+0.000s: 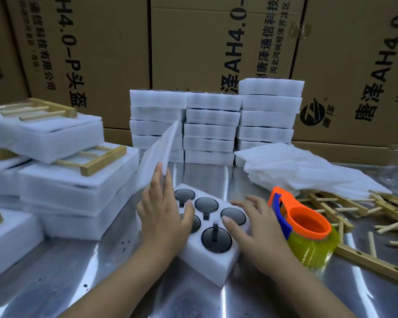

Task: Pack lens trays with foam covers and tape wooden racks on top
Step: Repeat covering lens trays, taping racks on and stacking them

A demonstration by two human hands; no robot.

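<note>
A white foam lens tray (216, 265) with several dark round lenses lies on the metal table in front of me. My left hand (163, 216) hovers over its left side and pinches a thin white foam cover (159, 150) between its fingers; the sheet stands tilted up and away. My right hand (255, 228) rests with straight fingers on the tray's right part. An orange and blue tape dispenser (308, 228) with a yellowish roll sits just right of that hand. Loose wooden racks (345, 210) lie farther right.
Packed foam trays with wooden racks on top are piled at the left (62, 180). Three stacks of foam trays (211, 127) stand at the back, foam sheets (296, 171) at the right, cardboard boxes (193, 42) behind. The metal table (67, 271) shows bare steel near me.
</note>
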